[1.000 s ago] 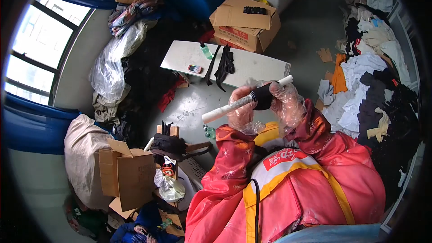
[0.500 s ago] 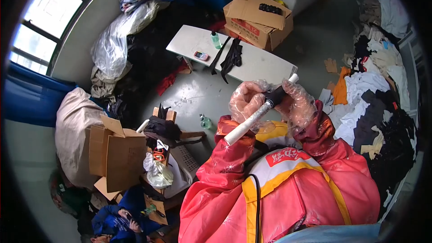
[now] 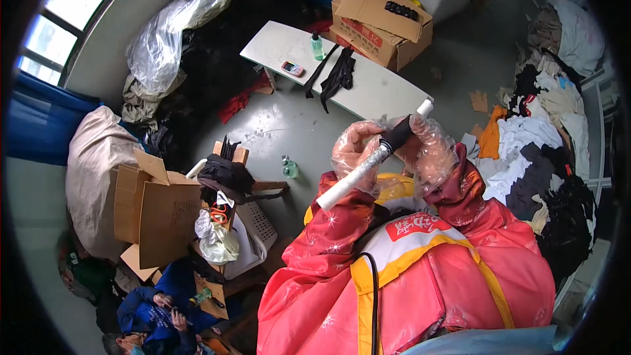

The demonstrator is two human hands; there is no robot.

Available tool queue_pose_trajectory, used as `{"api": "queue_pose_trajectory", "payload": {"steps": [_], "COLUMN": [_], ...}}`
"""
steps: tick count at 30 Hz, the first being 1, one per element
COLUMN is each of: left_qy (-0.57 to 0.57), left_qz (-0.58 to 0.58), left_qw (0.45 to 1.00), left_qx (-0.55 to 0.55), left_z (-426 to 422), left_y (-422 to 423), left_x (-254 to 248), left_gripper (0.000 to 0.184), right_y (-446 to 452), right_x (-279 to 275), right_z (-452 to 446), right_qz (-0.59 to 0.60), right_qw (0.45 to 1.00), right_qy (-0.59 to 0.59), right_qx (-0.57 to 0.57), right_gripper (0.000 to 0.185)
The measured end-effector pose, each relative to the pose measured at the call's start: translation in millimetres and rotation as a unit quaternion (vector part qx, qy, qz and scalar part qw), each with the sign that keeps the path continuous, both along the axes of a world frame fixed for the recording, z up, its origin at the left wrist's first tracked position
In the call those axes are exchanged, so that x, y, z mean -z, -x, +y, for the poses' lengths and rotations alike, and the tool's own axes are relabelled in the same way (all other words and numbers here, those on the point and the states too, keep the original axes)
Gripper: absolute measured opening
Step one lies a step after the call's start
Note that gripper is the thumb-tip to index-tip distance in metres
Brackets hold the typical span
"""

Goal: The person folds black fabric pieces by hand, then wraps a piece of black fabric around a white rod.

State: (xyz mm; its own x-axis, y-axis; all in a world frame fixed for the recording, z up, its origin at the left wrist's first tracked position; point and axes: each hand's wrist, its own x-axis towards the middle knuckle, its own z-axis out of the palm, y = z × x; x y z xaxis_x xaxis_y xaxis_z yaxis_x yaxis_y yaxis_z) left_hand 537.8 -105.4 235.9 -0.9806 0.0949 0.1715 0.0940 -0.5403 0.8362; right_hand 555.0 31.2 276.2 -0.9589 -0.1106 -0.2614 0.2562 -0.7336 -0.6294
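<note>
Both of my hands wear thin clear plastic gloves and are raised before my chest. A white rod (image 3: 348, 183) with a silvery, wet-looking stretch slants up to the right between them. Around its upper part sits a black band (image 3: 397, 134), fabric or tape, I cannot tell which. My left hand (image 3: 357, 151) is closed, its curled fingers pinching at the band's left side. My right hand (image 3: 430, 156) is closed at the band's right side, with its fingers partly hidden behind the rod. The rod's white tip sticks out above the right hand.
A white bench (image 3: 384, 85) ahead bears black strips (image 3: 338, 75), a phone (image 3: 292, 68) and a green bottle (image 3: 317, 47). Cardboard boxes (image 3: 388, 16) stand behind it. Clothes piles (image 3: 526, 151) lie right. At lower left, another person (image 3: 158, 315) sits near an open carton (image 3: 167, 220).
The view has shifted slightly, so the room sits a little differently. My hands stay closed around the rod and band, with only small finger movement. The other person's hands have moved.
</note>
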Motion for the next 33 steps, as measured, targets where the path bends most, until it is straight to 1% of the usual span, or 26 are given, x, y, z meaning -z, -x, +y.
{"api": "queue_pose_trajectory", "payload": {"steps": [1,2,3,6,8,9,10,11,12,14,16,17,19,20,22,23,25,26,27,28,29,30,31,32,33], "left_qy": [-0.021,-0.05,-0.076,-0.066,-0.156,-0.154,-0.095,-0.035,-0.027,-0.034,-0.066,-0.064,-0.108,-0.107,-0.206,-0.205,-0.15,-0.12,-0.118,-0.087,-0.055,-0.111,-0.108,0.003,0.113], "left_qz": [-0.009,-0.044,-0.034,-0.005,-0.066,-0.063,-0.068,-0.072,-0.03,-0.026,-0.015,-0.015,-0.11,-0.111,-0.074,-0.075,-0.138,-0.171,-0.171,-0.181,-0.189,-0.173,-0.173,-0.167,-0.158], "left_qw": [1.0,0.997,0.996,0.998,0.985,0.986,0.993,0.997,0.999,0.999,0.997,0.997,0.988,0.988,0.975,0.975,0.979,0.978,0.978,0.98,0.979,0.978,0.979,0.986,0.98], "left_qx": [-0.007,0.037,0.029,0.015,0.016,0.018,0.003,-0.012,-0.025,-0.03,-0.035,-0.034,-0.011,-0.011,0.027,0.027,0.011,0.03,0.033,-0.007,-0.049,-0.021,-0.018,-0.028,-0.037], "left_z": [0.3,-3.9,-2.2,-0.9,-2.3,-1.9,-1.5,-0.8,-0.1,2.4,5.5,5.6,5.6,7.4,14.4,17.3,19.7,17.2,20.8,27.2,30.8,30.6,29.0,27.9,27.4], "left_y": [-1.8,-2.9,-2.0,6.7,12.6,12.2,9.9,8.5,10.4,13.5,14.7,15.2,15.7,14.3,10.6,8.3,2.0,-0.7,-1.4,-2.6,-3.2,-6.6,-3.7,1.0,3.8], "left_x": [0.4,-0.1,-3.7,12.1,21.3,16.6,10.6,6.9,10.7,16.0,20.4,24.0,25.5,26.2,14.7,18.1,25.2,28.3,32.0,35.8,36.5,23.6,25.1,28.4,30.1], "left_gripper": [0.014,0.014,0.013,0.015,0.015,0.015,0.014,0.014,0.012,0.012,0.013,0.013,0.016,0.016,0.021,0.021,0.026,0.029,0.029,0.029,0.029,0.028,0.028,0.026,0.025], "right_y": [0.8,1.9,2.7,5.3,5.0,5.2,5.0,4.4,3.8,3.7,3.4,3.6,4.3,4.5,4.9,4.8,5.7,5.5,5.1,4.8,5.1,5.8,5.8,4.9,4.1], "right_x": [-0.2,0.2,1.1,11.4,11.3,9.7,3.8,0.8,-1.3,-2.4,-2.2,0.3,9.0,12.1,14.5,12.4,1.0,2.2,4.6,7.5,12.3,17.3,20.3,22.9,24.0], "right_z": [-1.2,-2.0,-2.5,-3.2,-4.0,-5.2,-7.8,-7.0,-6.0,-4.0,-3.5,-2.8,-2.0,-2.1,-2.9,-1.7,-0.1,0.9,2.6,3.9,3.9,2.5,1.6,2.4,3.2], "right_qz": [0.001,0.005,0.009,-0.003,-0.001,0.0,-0.005,-0.003,-0.011,-0.017,-0.029,-0.029,-0.031,-0.032,-0.025,-0.026,0.048,0.048,0.038,0.028,0.028,0.03,0.032,0.032,0.027], "right_qw": [1.0,1.0,1.0,1.0,1.0,0.999,1.0,0.999,0.999,0.999,0.999,0.999,0.999,0.999,0.998,0.998,0.999,0.998,0.999,0.999,0.999,0.997,0.994,0.993,0.991], "right_qy": [0.0,-0.004,-0.007,-0.016,-0.022,-0.032,-0.019,-0.017,-0.02,-0.02,-0.009,-0.008,-0.002,-0.001,-0.019,-0.018,-0.004,-0.003,-0.003,-0.004,-0.003,-0.018,-0.033,-0.031,-0.066], "right_qx": [0.0,0.005,0.012,0.027,0.02,0.011,0.024,0.027,0.027,0.032,0.033,0.035,0.037,0.037,0.057,0.058,0.024,0.027,0.034,0.04,0.042,0.072,0.103,0.108,0.115], "right_gripper": [0.03,0.032,0.034,0.035,0.034,0.033,0.029,0.029,0.028,0.026,0.025,0.025,0.025,0.025,0.029,0.029,0.037,0.037,0.041,0.045,0.045,0.047,0.049,0.049,0.051]}}
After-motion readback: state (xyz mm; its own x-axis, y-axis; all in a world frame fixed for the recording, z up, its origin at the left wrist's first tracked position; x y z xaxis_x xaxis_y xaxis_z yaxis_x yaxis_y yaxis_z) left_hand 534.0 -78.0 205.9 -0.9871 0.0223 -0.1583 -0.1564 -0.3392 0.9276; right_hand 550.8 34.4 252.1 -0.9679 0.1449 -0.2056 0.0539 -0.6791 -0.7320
